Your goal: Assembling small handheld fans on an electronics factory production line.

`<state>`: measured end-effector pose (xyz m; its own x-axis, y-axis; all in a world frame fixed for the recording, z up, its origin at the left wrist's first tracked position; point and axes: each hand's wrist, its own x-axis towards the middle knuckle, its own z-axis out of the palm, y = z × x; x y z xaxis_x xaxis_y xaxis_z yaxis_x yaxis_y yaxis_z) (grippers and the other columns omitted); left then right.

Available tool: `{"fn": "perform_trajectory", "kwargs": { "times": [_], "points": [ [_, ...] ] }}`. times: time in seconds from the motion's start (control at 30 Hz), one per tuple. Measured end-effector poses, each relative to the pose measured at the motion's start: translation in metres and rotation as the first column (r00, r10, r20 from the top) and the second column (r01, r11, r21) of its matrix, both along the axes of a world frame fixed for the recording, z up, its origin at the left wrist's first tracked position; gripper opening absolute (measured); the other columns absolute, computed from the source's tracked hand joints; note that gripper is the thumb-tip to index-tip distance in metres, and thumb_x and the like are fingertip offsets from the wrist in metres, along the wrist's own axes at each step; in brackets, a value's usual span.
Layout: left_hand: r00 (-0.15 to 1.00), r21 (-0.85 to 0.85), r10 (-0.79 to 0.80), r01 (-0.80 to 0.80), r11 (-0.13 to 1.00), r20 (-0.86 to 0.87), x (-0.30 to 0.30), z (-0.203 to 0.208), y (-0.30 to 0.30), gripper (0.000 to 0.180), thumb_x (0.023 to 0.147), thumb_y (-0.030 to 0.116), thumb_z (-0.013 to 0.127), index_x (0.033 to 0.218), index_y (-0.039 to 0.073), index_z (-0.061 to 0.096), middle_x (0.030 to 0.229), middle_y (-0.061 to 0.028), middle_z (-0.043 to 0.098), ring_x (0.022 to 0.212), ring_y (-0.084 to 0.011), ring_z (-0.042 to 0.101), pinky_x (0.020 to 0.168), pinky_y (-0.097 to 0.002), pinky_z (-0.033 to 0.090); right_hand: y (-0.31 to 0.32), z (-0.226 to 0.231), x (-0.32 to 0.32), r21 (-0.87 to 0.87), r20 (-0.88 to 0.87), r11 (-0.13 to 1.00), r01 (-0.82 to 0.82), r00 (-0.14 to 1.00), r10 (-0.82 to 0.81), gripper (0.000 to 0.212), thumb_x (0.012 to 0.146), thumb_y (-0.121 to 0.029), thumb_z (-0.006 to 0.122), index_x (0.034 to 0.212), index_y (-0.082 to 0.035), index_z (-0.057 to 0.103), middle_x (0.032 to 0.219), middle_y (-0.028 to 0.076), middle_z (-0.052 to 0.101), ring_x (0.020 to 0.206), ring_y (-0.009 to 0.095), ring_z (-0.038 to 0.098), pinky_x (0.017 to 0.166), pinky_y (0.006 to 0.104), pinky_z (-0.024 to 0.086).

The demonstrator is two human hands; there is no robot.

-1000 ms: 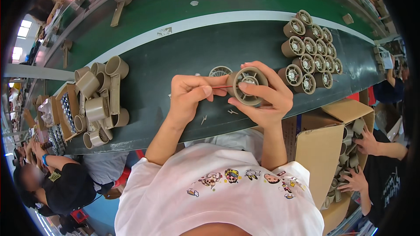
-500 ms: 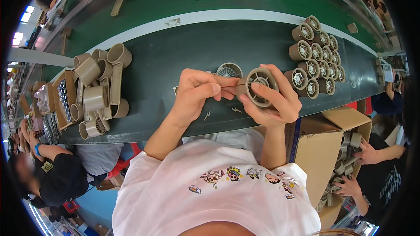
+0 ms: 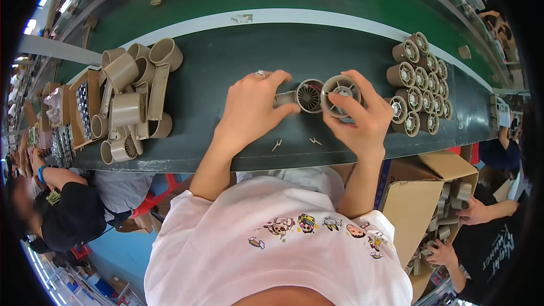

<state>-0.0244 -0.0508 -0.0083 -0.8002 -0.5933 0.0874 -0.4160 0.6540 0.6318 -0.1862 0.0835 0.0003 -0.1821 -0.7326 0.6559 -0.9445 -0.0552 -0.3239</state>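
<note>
My right hand (image 3: 365, 114) grips a beige fan cylinder (image 3: 340, 114), its spoked end facing up between thumb and fingers. A bit of red wire (image 3: 321, 86) shows at its left side. Directly left of it, a beige hair dryer housing (image 3: 309, 96) lies on the table with its dark round grille showing. My left hand (image 3: 248, 106), a ring on one finger, is over the housing's handle (image 3: 284, 100). Its thumb and forefinger are spread to either side of that handle, and the thumb tip is close to or touching it. The other left fingers are partly hidden.
Several fan cylinders (image 3: 419, 88) stand grouped at right. Beige housings (image 3: 127, 107) are piled at left beside a cardboard box of parts (image 3: 85, 110). Small metal-coloured pieces (image 3: 276, 145) lie near the front edge. A co-worker's hands (image 3: 445, 252) reach into a carton (image 3: 411, 207) at lower right.
My left hand has let go of the red wire, moved left and spread its fingers near the housing. My right hand still holds the fan cylinder. The whole view has shifted slightly.
</note>
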Motion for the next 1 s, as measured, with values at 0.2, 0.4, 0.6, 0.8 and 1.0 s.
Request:
{"fn": "perform_trajectory", "kwargs": {
  "times": [0.2, 0.4, 0.6, 0.8, 1.0],
  "points": [
    [0.975, -0.013, -0.067, 0.071, 0.997, 0.212, -0.004, -0.006, 0.005, 0.05, 0.065, 0.016, 0.082, 0.108, 0.011, 0.057, 0.084, -0.0125, 0.066, 0.08, -0.034, 0.065, 0.066, -0.0422, 0.05, -0.001, 0.001, -0.003, 0.065, 0.032, 0.998, -0.013, 0.999, 0.011, 0.029, 0.05, -0.004, 0.08, 0.077, -0.009, 0.069, 0.105, 0.011, 0.067, 0.07, 0.022, 0.068, 0.058, 0.028, 0.054],
    [0.992, -0.02, -0.058, 0.061, 0.998, 0.115, -0.011, -0.015, 0.008, 0.042, 0.067, 0.012, 0.079, 0.102, 0.011, 0.057, 0.082, -0.0118, 0.067, 0.079, -0.0339, 0.065, 0.065, -0.0434, 0.05, -0.005, 0.003, 0.002, 0.14, 0.106, 0.986, -0.086, 0.992, 0.071, 0.028, 0.051, -0.003, 0.08, 0.076, -0.008, 0.069, 0.103, 0.011, 0.067, 0.073, 0.023, 0.068, 0.06, 0.0286, 0.055],
    [0.996, -0.062, -0.091, 0.089, 0.994, -0.02, -0.017, -0.029, 0.013, 0.02, 0.068, 0.009, 0.074, 0.084, 0.005, 0.062, 0.079, -0.012, 0.066, 0.079, -0.0316, 0.065, 0.071, -0.0434, 0.05, -0.011, -0.002, 0.001, 0.209, 0.166, 0.97, -0.126, 0.982, 0.092, 0.028, 0.052, -0.003, 0.081, 0.077, -0.008, 0.07, 0.104, 0.011, 0.067, 0.078, 0.025, 0.069, 0.064, 0.0304, 0.057],
    [0.988, 0.08, -0.106, 0.115, 0.99, -0.109, -0.017, -0.032, 0.009, 0.013, 0.072, 0.008, 0.072, 0.084, 0.005, 0.068, 0.085, -0.0096, 0.068, 0.079, -0.0314, 0.064, 0.071, -0.0405, 0.05, -0.012, -0.005, -0.005, 0.23, 0.31, 0.958, -0.171, 0.946, 0.095, 0.029, 0.055, -0.004, 0.081, 0.082, -0.007, 0.07, 0.11, 0.011, 0.066, 0.084, 0.026, 0.069, 0.07, 0.0314, 0.057],
    [0.989, 0.118, -0.139, 0.143, 0.983, -0.044, -0.022, -0.034, 0.005, 0.008, 0.071, 0.008, 0.065, 0.078, 0.004, 0.066, 0.08, -0.0093, 0.066, 0.075, -0.0317, 0.063, 0.067, -0.0411, 0.048, -0.007, -0.009, -0.02, 0.16, 0.59, 0.919, -0.36, 0.781, 0.203, 0.034, 0.054, -0.001, 0.083, 0.085, -0.004, 0.07, 0.116, 0.017, 0.064, 0.1, 0.028, 0.066, 0.085, 0.0344, 0.053]
  ]
}}
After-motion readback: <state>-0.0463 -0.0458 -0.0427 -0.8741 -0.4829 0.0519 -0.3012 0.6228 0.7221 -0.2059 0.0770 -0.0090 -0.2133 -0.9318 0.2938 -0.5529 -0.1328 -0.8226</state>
